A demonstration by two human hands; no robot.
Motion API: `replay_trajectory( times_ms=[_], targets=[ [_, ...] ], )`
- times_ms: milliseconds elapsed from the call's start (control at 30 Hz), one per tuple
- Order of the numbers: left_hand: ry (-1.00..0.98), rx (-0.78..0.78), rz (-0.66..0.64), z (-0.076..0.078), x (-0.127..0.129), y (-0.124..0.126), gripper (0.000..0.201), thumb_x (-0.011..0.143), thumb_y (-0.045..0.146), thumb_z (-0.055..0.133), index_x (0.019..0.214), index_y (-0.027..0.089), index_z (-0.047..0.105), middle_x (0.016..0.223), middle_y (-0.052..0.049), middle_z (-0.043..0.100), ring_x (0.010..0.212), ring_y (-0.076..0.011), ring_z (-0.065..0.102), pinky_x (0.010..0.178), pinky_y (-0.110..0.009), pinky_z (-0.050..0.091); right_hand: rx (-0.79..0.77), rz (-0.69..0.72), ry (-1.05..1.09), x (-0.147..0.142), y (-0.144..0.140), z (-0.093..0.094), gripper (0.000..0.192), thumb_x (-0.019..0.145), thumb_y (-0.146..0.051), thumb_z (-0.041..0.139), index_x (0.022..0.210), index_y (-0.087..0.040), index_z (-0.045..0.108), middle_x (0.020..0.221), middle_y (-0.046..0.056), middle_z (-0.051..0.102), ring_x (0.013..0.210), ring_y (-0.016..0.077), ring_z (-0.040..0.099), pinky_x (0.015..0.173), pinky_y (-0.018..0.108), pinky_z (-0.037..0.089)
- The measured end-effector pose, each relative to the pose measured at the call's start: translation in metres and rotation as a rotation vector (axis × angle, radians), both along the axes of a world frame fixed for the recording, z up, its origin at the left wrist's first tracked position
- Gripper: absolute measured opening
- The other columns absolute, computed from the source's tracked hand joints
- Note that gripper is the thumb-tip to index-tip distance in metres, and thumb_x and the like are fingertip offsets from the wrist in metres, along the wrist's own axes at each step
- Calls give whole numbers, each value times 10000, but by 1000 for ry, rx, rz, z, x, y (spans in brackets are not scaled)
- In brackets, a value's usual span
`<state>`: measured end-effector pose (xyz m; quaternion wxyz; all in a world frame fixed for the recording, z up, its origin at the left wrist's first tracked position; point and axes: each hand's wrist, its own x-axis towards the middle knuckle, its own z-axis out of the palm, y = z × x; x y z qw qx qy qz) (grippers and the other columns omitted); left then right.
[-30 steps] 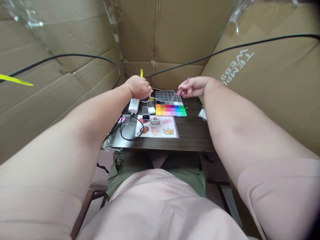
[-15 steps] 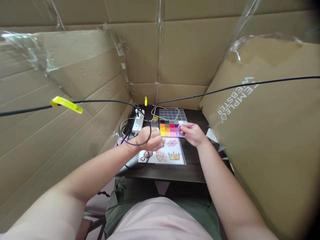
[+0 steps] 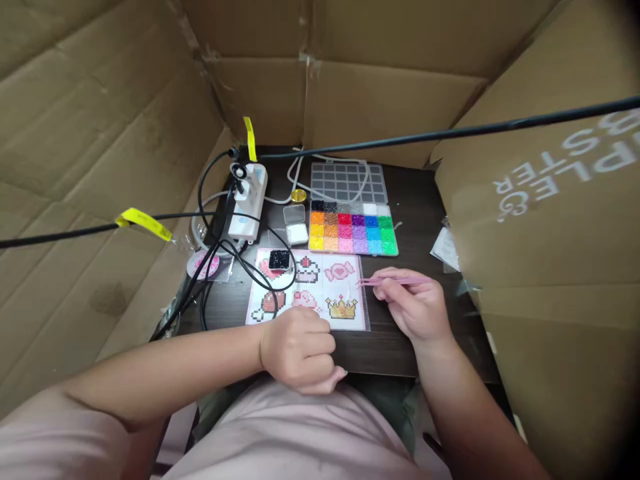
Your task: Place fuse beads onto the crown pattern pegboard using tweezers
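Two bare hands low over a dark table (image 3: 400, 200), cardboard walls (image 3: 100, 133) all round. Right hand (image 3: 415, 308) pinches pink tweezers (image 3: 395, 282), fingers closed on the shank, tips pointing left and ending just over the right edge of the pattern sheet (image 3: 307, 290), near the yellow crown design (image 3: 342, 308). Cannot tell if a bead sits in the tips (too small). Left hand (image 3: 300, 350) is a loose fist at the table's near edge, curled fingers overlapping the sheet's bottom edge; whether it holds anything cannot be told. Hands apart, the crown between them.

Sheet lies flat mid-table with pixel designs: cupcake, candy, crown, others partly hidden. Small black bead tray (image 3: 279, 259) rests on its upper left part. Bead organiser box (image 3: 353, 227) sits just behind the sheet, colour compartments filled, clear lid (image 3: 349, 181) hinged open behind it. Two small clear containers (image 3: 296, 223) just left of the box, a small gold round thing (image 3: 299, 195) behind them. White power strip (image 3: 247, 203) further left with black cables (image 3: 220, 267) looping down over the table's left side and across the sheet's corner. Pink round disc (image 3: 203, 265) at the left edge. Black cable (image 3: 450, 130) with yellow tags (image 3: 145, 223) runs across the view above the table.
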<state>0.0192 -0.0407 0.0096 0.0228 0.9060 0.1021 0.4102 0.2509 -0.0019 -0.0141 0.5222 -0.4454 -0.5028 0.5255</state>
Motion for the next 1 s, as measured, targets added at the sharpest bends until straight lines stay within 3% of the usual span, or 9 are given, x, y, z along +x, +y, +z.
replay_trajectory(
  times_ms=[133, 300, 400, 500, 567, 767, 1000],
  targets=[
    [-9, -102, 66, 15, -15, -6, 421, 750, 233, 684, 476, 230, 365, 479, 34, 346, 426, -134, 329, 388, -333, 261, -120, -83, 42, -7, 2, 5, 235, 697, -412, 835, 722, -200, 737, 793, 92, 697, 537, 153, 541, 518, 358, 479],
    [-61, -353, 409, 35, -48, -27, 276, 800, 164, 556, 580, 251, 414, 491, 29, 428, 443, -142, 388, 440, -345, 316, -161, -126, 67, -6, 2, 6, 201, 677, -391, 864, 726, -226, 759, 744, 73, 685, 534, 142, 524, 490, 328, 449],
    [-191, -477, 790, 31, -71, -39, 234, 834, 143, 554, 652, 244, 448, 547, 35, 471, 486, -124, 426, 472, -302, 357, -160, -126, 91, -7, 4, 4, 163, 689, -363, 863, 737, -229, 784, 718, 67, 681, 537, 136, 519, 488, 313, 435],
    [-91, -543, 1038, 18, -92, -42, 168, 878, 186, 546, 718, 234, 535, 608, 25, 531, 525, -122, 488, 505, -281, 414, -141, -118, 80, -8, 5, 3, 160, 708, -361, 851, 754, -221, 791, 690, 66, 678, 538, 139, 522, 482, 306, 435],
    [-13, -574, 1135, 8, -102, -39, 109, 886, 226, 544, 798, 221, 608, 676, 8, 593, 555, -130, 544, 537, -276, 469, -123, -111, 33, -8, 5, 1, 167, 722, -369, 839, 754, -214, 786, 674, 63, 676, 535, 146, 536, 482, 309, 452],
    [188, -589, 1257, -13, -112, -24, 145, 883, 244, 545, 864, 221, 686, 808, -33, 681, 653, -165, 631, 629, -289, 513, -20, -89, -179, -2, 2, -9, 209, 770, -408, 795, 779, -201, 768, 728, 74, 702, 587, 183, 607, 515, 327, 527],
    [359, -584, 1235, -18, -115, -22, 224, 925, 235, 507, 837, 247, 713, 893, -39, 713, 798, -203, 672, 652, -304, 483, -47, -88, -171, 3, 2, -14, 211, 782, -406, 794, 747, -200, 763, 701, 50, 692, 603, 169, 617, 600, 326, 552]
  ],
)
